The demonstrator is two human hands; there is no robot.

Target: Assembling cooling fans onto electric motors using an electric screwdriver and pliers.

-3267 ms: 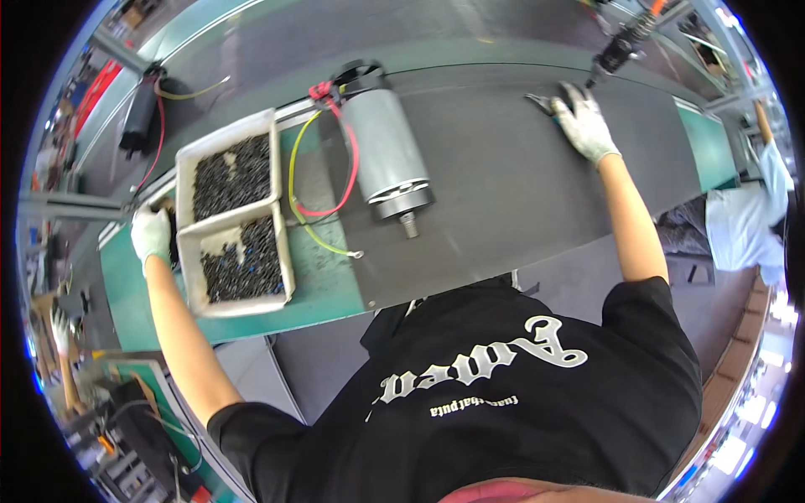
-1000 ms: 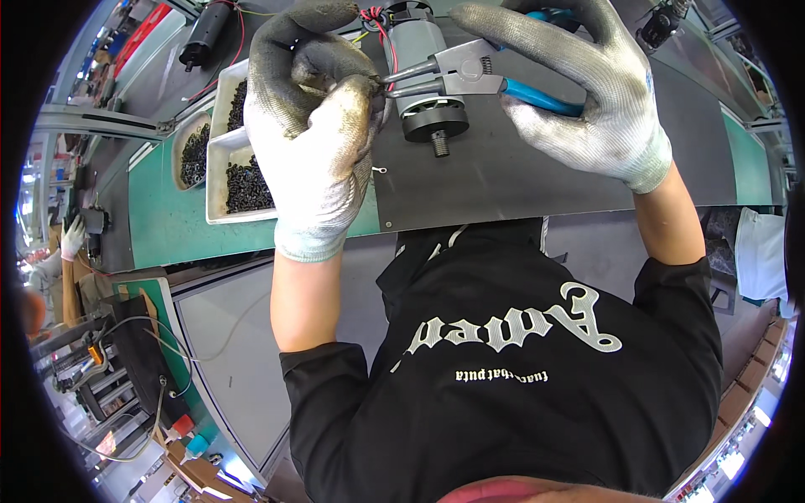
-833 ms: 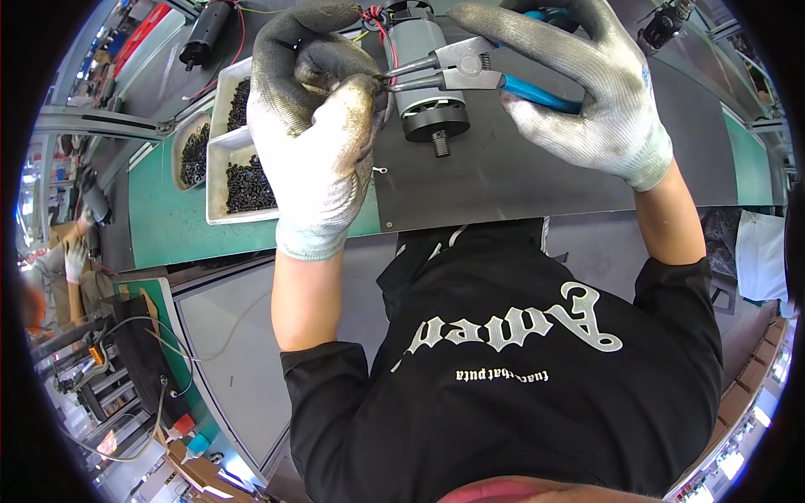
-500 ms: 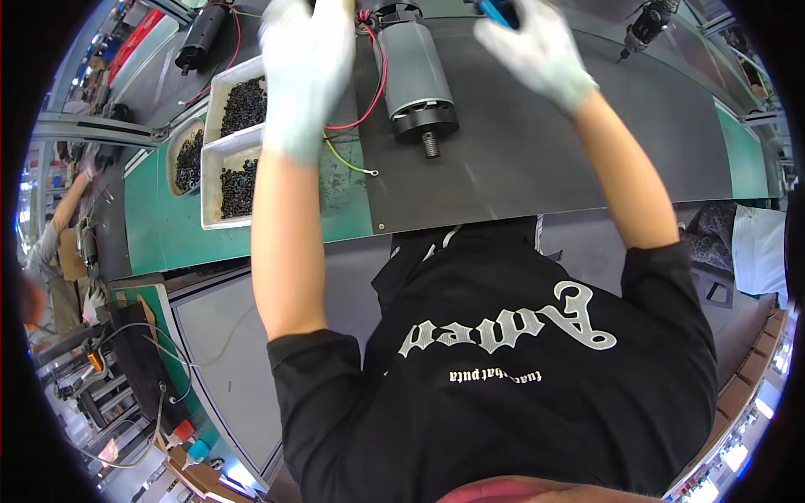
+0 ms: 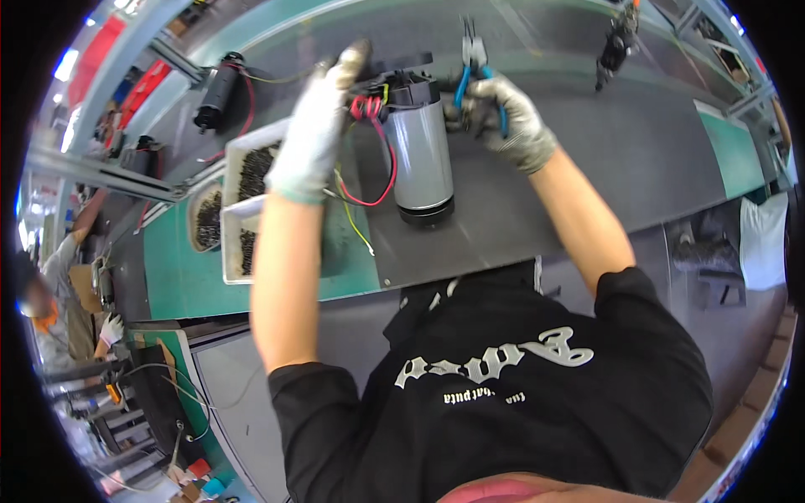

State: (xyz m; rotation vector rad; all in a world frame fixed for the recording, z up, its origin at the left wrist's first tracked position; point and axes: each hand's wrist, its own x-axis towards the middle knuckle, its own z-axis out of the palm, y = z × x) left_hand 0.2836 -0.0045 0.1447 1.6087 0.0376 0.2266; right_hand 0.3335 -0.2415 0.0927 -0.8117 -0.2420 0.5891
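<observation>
A grey cylindrical motor (image 5: 423, 155) with a black end cap stands on the dark mat in front of me. Red leads (image 5: 394, 172) and a yellow-green wire (image 5: 356, 226) hang along its left side. My right hand (image 5: 516, 126), in a whitish glove, grips pliers with blue handles (image 5: 462, 85), jaws pointing away from me; its fingers are close to the motor's upper right side. My left hand (image 5: 314, 130), also gloved, is at the motor's upper left beside the red leads. Motion blurs it, and whether its fingers hold anything is unclear.
White trays (image 5: 243, 204) of small black parts sit left of my left forearm. A black motor (image 5: 220, 94) lies farther left. At the far right is a dark power tool (image 5: 616, 49). Another person (image 5: 63, 285) works at the left edge, beyond a metal frame bar (image 5: 101, 172).
The view has tilted, so the bench sits lower in the picture. The motor's threaded shaft, plain to see before, is now mostly hidden. My right hand and the pliers have come closer to the motor.
</observation>
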